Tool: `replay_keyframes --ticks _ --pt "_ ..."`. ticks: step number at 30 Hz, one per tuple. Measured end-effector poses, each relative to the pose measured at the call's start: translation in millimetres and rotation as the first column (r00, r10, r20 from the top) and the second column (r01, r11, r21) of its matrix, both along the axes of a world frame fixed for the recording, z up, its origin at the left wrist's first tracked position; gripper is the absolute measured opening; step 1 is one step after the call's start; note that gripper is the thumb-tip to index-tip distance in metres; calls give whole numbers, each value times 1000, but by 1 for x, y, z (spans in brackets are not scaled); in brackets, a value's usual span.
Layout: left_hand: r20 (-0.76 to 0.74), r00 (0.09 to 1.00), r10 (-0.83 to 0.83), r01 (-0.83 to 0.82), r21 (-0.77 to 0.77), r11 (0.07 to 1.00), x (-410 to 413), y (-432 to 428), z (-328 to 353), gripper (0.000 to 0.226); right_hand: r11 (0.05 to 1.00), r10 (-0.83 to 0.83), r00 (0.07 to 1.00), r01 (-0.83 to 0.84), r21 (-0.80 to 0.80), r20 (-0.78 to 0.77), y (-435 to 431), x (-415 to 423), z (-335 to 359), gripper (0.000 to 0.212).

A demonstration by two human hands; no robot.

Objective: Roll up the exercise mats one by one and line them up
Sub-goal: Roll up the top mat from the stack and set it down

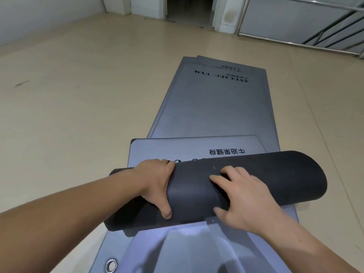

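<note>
Forearms extended, left hand and right hand curl around the rolled mat.

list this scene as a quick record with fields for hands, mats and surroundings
left hand: grips the rolled mat near its left end
right hand: grips the rolled mat mid-length
rolled mat: dark, lying across the flat mats
flat mats: grey, stacked, printed text, stretching ahead
floor: beige
railing: metal, far right
</note>
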State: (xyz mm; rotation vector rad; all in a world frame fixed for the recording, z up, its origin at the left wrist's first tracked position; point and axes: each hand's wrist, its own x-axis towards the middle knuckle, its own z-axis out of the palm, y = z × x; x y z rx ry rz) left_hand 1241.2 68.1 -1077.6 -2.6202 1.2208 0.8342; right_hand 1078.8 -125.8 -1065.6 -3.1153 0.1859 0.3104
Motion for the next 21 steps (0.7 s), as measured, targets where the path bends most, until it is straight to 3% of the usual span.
replay_keyframes --ticks 3,5,7,9,11,12,15,18,19,21 --pt "-217 968 129 -117 65 991 37 -10 12 104 996 -76 977 66 -52 -201 17 12 -3 123" --pt "-228 967 113 -92 104 990 50 -16 15 106 993 -106 970 92 -75 -218 20 27 -5 121" --pt "-47 999 -12 17 93 996 55 -18 25 109 990 -134 969 123 -67 -205 17 47 -4 107" --pt "162 977 -137 133 35 990 48 -13 34 93 985 -171 961 167 -34 -216 10 68 2 101" --pt "228 953 -199 205 -2 979 32 -5 30 67 984 -178 949 175 -36 -262 3 90 10 101" --pt "226 948 -223 227 11 974 22 0 25 65 981 -195 940 193 -34 -280 0 101 12 101" --pt "240 940 -241 235 54 970 15 9 5 110 962 -272 912 262 -72 -308 4 124 14 91" --pt "201 966 -160 145 89 985 45 1 1 148 935 -329 937 306 -178 -118 23 125 6 58" --pt "179 974 -138 124 85 989 56 -4 1 154 940 -322 943 309 -143 -79 28 123 3 53" --pt "151 981 -118 106 90 990 73 -11 -3 159 930 -361 917 367 3 -171 32 121 -4 64"
